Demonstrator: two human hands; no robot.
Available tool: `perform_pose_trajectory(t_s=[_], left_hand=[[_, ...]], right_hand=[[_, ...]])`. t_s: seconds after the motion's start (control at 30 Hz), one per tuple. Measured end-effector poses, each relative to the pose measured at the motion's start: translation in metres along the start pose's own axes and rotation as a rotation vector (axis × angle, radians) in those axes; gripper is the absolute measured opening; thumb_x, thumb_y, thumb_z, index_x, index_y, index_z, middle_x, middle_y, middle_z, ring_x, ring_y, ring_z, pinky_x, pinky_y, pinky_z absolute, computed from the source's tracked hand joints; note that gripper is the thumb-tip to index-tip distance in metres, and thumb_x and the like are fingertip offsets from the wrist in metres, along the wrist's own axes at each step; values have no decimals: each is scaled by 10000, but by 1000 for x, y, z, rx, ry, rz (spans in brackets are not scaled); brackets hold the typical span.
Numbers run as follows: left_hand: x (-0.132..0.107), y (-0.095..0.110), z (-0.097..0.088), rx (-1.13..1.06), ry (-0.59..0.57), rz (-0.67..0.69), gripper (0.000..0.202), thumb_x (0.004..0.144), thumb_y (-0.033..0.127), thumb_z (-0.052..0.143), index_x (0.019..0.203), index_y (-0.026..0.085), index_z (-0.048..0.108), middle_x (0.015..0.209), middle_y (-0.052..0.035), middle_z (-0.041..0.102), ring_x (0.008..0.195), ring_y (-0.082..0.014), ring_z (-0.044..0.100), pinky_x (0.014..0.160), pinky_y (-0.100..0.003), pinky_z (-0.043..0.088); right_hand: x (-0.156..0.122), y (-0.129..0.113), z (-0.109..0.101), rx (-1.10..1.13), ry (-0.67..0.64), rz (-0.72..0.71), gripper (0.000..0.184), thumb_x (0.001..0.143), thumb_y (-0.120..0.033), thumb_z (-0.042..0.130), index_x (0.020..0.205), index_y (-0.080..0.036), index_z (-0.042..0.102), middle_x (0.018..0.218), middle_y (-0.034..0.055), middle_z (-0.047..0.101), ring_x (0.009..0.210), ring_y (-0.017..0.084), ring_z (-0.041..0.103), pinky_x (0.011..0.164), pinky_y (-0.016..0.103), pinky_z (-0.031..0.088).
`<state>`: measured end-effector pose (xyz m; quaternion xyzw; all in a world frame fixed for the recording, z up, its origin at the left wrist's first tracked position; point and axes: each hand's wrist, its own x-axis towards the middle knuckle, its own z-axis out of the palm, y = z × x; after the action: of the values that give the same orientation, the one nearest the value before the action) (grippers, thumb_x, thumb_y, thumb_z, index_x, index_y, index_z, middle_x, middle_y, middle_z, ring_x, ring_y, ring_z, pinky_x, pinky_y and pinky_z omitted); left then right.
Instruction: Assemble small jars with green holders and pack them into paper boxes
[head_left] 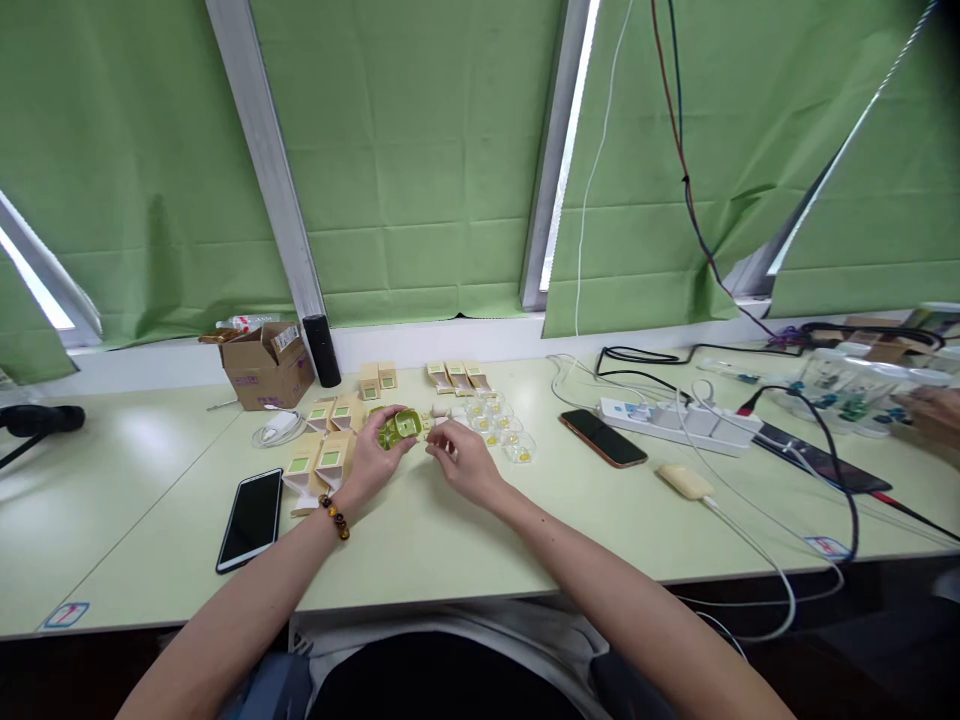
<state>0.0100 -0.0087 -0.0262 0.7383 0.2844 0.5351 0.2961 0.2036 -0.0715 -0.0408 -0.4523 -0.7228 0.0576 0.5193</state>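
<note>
My left hand (372, 458), with a beaded bracelet (334, 516) at the wrist, holds a small green plastic case (406, 425) tilted above the table. Its inside faces up and towards me. Just right of the case, my right hand (466, 462) has its thumb and fingertips together; what they pinch, if anything, is too small to make out. Small pale-yellow pieces (427, 422) show between the two hands. Several clear plastic packs (517, 447) with yellow centres lie beyond my right hand. Open small kraft boxes (331, 460) with green windows stand beside my left hand.
More small boxes (457, 377) stand farther back. A phone (251, 520) lies at left, another phone (603, 438) at right. A power strip (682, 425), cables and a cream power bank (685, 482) occupy the right. A cardboard carton (266, 368) and black cylinder (322, 350) stand at the back.
</note>
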Motion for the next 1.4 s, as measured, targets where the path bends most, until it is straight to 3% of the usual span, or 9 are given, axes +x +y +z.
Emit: perform_pose_trajectory(t_s=[0.07, 0.2, 0.33, 0.53, 0.67, 0.87, 1.0, 1.2, 1.4], left_hand=[[0, -2, 0, 13, -15, 6, 455, 841, 273, 815, 1271, 222, 674, 1295, -107, 726, 1236, -276, 670, 1108, -461, 520], [0, -5, 1, 52, -14, 36, 438, 841, 258, 823, 1257, 232, 691, 1299, -105, 720, 1244, -282, 671, 1119, -472, 515], [-1, -7, 1, 90, -27, 77, 430, 843, 241, 821, 1255, 233, 698, 1306, -105, 714, 1255, -283, 662, 1134, -489, 501], [-3, -8, 3, 128, -53, 114, 440, 838, 230, 828, 1260, 238, 703, 1313, -114, 701, 1271, -291, 649, 1122, -491, 507], [-4, -6, 4, 140, -89, 155, 424, 845, 229, 829, 1252, 250, 711, 1289, -108, 692, 1268, -293, 638, 1112, -496, 509], [-7, 0, 5, 105, -153, 203, 406, 882, 234, 809, 1275, 262, 709, 1274, -115, 676, 1281, -296, 613, 1113, -504, 510], [-8, 0, 6, 94, -180, 239, 413, 888, 213, 799, 1287, 261, 705, 1280, -117, 672, 1290, -297, 603, 1117, -518, 511], [-10, 1, 7, 127, -188, 297, 431, 883, 198, 795, 1299, 260, 701, 1278, -124, 686, 1294, -314, 605, 1106, -536, 518], [-10, -1, 8, 137, -192, 356, 443, 891, 209, 803, 1317, 266, 698, 1262, -113, 726, 1299, -315, 604, 1123, -547, 497]], right_hand=[[4, -1, -3, 246, 62, 81, 47, 969, -246, 624, 978, -222, 663, 892, 37, 682, 770, 187, 643, 698, 322, 512], [11, -4, -10, 615, 109, 231, 191, 947, -392, 679, 1040, -227, 701, 804, 4, 660, 677, 162, 635, 643, 306, 533], [14, -2, -14, 706, 121, 305, 242, 874, -419, 766, 998, -211, 769, 704, -6, 679, 628, 148, 621, 659, 310, 543], [14, 1, -13, 756, 98, 300, 246, 768, -354, 861, 954, -215, 779, 726, -1, 726, 622, 155, 657, 665, 321, 567], [11, -2, -10, 639, 94, 242, 173, 827, -321, 802, 962, -218, 770, 750, 7, 714, 622, 161, 653, 633, 321, 565], [3, -8, -10, 167, 150, -98, 104, 952, -197, 656, 1007, -228, 739, 918, 51, 698, 745, 171, 641, 641, 305, 515], [0, -6, -9, -6, 155, -226, 131, 982, -150, 604, 1037, -230, 693, 959, 60, 707, 740, 175, 636, 637, 311, 507], [-3, -4, -7, -186, 174, -310, 154, 1003, -132, 579, 1037, -221, 701, 952, 64, 736, 772, 178, 674, 636, 295, 517], [-4, -7, -7, -233, 140, -293, 191, 1003, -115, 565, 1037, -221, 720, 946, 57, 754, 769, 169, 683, 647, 284, 510]])
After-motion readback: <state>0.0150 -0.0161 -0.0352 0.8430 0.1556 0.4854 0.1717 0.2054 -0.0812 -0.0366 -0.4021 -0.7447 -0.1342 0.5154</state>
